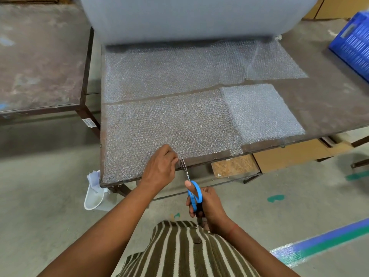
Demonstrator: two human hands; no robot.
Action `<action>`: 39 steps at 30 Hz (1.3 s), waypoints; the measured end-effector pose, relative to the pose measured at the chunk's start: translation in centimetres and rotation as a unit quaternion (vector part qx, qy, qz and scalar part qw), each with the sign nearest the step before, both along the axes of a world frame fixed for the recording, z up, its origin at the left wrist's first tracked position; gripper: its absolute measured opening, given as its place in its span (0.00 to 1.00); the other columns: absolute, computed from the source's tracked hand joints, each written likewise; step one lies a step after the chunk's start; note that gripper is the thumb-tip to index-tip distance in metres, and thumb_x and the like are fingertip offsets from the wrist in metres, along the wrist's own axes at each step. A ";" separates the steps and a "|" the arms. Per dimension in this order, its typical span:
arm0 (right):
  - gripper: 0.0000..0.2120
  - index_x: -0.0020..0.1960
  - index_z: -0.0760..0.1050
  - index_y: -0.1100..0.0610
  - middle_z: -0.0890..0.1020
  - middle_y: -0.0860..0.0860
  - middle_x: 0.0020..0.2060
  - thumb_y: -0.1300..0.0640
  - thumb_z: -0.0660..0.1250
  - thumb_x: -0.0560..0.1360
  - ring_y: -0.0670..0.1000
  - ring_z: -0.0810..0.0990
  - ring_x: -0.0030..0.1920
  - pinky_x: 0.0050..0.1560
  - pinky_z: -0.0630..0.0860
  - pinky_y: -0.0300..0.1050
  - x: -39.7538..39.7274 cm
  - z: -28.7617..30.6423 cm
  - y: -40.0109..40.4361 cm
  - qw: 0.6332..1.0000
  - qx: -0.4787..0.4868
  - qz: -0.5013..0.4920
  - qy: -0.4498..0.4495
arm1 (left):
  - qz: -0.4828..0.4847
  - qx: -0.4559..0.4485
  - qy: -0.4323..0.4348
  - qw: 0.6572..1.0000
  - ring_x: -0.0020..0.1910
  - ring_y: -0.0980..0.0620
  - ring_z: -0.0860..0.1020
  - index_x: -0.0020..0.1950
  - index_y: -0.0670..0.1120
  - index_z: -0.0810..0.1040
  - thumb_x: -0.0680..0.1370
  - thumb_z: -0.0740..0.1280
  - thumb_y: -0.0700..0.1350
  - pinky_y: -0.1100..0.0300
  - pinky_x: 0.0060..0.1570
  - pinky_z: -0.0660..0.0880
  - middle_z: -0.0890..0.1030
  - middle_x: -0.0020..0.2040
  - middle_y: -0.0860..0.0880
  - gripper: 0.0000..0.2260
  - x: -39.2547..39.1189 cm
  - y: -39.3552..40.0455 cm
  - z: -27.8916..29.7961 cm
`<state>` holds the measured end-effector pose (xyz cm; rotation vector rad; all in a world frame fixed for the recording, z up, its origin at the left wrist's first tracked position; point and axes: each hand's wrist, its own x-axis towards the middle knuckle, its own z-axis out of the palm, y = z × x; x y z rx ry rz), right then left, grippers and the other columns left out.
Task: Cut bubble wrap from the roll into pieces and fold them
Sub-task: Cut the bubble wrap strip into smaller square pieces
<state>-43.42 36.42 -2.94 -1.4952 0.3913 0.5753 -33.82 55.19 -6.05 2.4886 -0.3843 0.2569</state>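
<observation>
A large roll of bubble wrap (179, 17), pale grey-blue and thick, stood at the far edge of a worn brown table (329, 100). From it a clear, dimpled sheet (169, 70) ran toward the near side, lying flat on the tabletop. A thin bare line of table crossed from left to right, separating that far sheet from a nearer cut piece of bubble wrap (159, 124), which covered the near left part of the table down to its near edge. Just to the right of this piece lay a folded square of bubble wrap (259, 112), whiter and more opaque because of its layers, touching or slightly overlapping the piece's right edge.

The left hand (159, 168) rested at the near edge of the cut piece, its fingers curled and pinching the wrap right beside the scissor tips. The right hand (207, 204) held blue-handled scissors (192, 190) nearer to the person, below the table edge, with thumb through the upper loop and fingers wrapped round the lower one. The metal blades pointed away toward the table, nearly together, their tips meeting the edge of the wrap just right of the left hand's fingertips.

A blue crate (355, 47) sat at the far right. A white dustpan (95, 194) lay on the concrete floor below the table's near left corner.
</observation>
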 end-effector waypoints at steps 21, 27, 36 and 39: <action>0.28 0.35 0.81 0.61 0.78 0.60 0.29 0.35 0.74 0.75 0.53 0.75 0.28 0.31 0.67 0.42 1.4 0.4 0.2 1.000 -0.002 0.001 -0.023 | -0.014 0.028 -0.020 0.999 0.39 0.48 0.77 0.58 0.41 0.86 0.75 0.82 0.42 0.53 0.34 0.76 0.77 0.45 0.47 0.14 -0.1 0.7 0.3; 0.27 0.38 0.81 0.63 0.77 0.58 0.27 0.38 0.73 0.78 0.53 0.73 0.27 0.29 0.69 0.41 1.1 0.5 0.2 0.999 0.010 -0.006 -0.033 | -0.037 0.073 -0.054 0.995 0.36 0.45 0.76 0.49 0.41 0.87 0.76 0.80 0.41 0.52 0.31 0.75 0.76 0.39 0.47 0.06 0.4 0.4 0.4; 0.25 0.37 0.80 0.62 0.76 0.59 0.28 0.40 0.75 0.77 0.51 0.71 0.25 0.27 0.67 0.39 1.3 0.5 0.1 1.000 0.008 -0.012 -0.024 | -0.043 0.077 -0.060 0.994 0.35 0.47 0.74 0.46 0.41 0.85 0.77 0.78 0.38 0.51 0.29 0.74 0.75 0.38 0.47 0.03 0.5 0.1 -0.4; 0.25 0.35 0.80 0.61 0.76 0.59 0.27 0.40 0.79 0.73 0.52 0.70 0.24 0.26 0.66 0.40 1.6 0.1 0.2 1.000 0.002 -0.031 -0.004 | -0.049 0.074 -0.060 0.994 0.35 0.47 0.74 0.47 0.41 0.85 0.76 0.78 0.38 0.50 0.29 0.74 0.76 0.38 0.47 0.03 0.6 0.2 -0.5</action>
